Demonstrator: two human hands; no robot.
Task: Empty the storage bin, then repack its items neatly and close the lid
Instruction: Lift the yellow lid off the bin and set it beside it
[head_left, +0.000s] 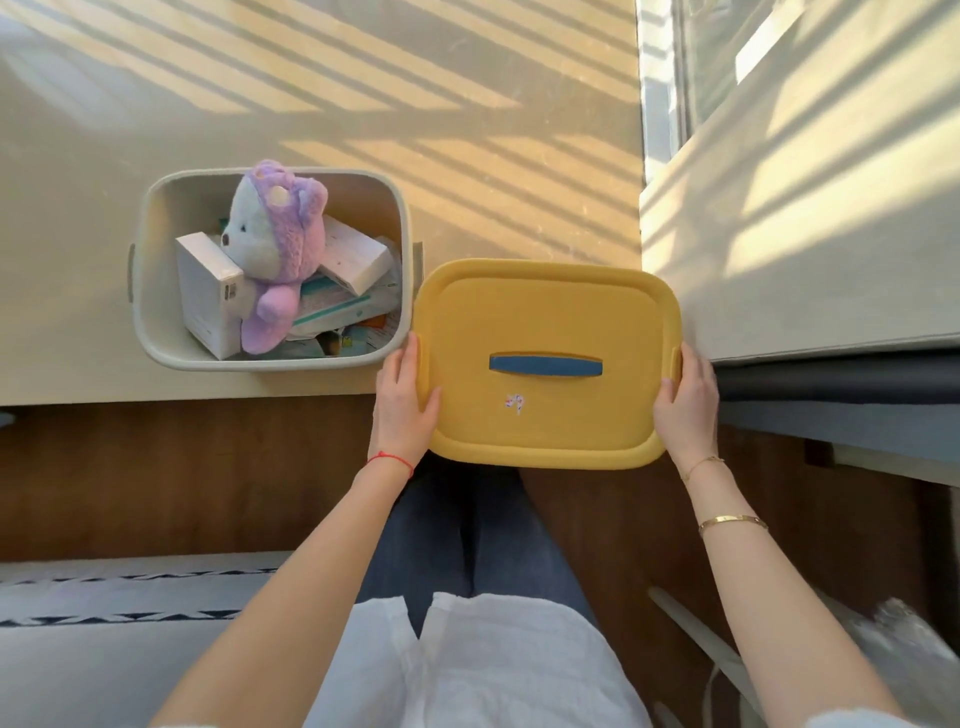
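A grey storage bin (150, 291) stands open on the pale table (363, 130), left of centre. Inside it a purple and white plush bear (275, 254) leans upright against a white box (208, 296); another white box (353, 252), a teal-striped packet (332, 304) and several papers lie beside and under it. The yellow lid (545, 312) with its blue handle (545, 365) is held flat to the right of the bin, over the table's front edge. My left hand (402, 405) grips the lid's left rim and my right hand (685, 405) grips its right rim.
A pale cabinet or ledge (805, 234) rises at the right, close to the lid's right edge. Below the table edge are a brown wooden front (182, 467), my legs, and a patterned rug (130, 597) at the lower left.
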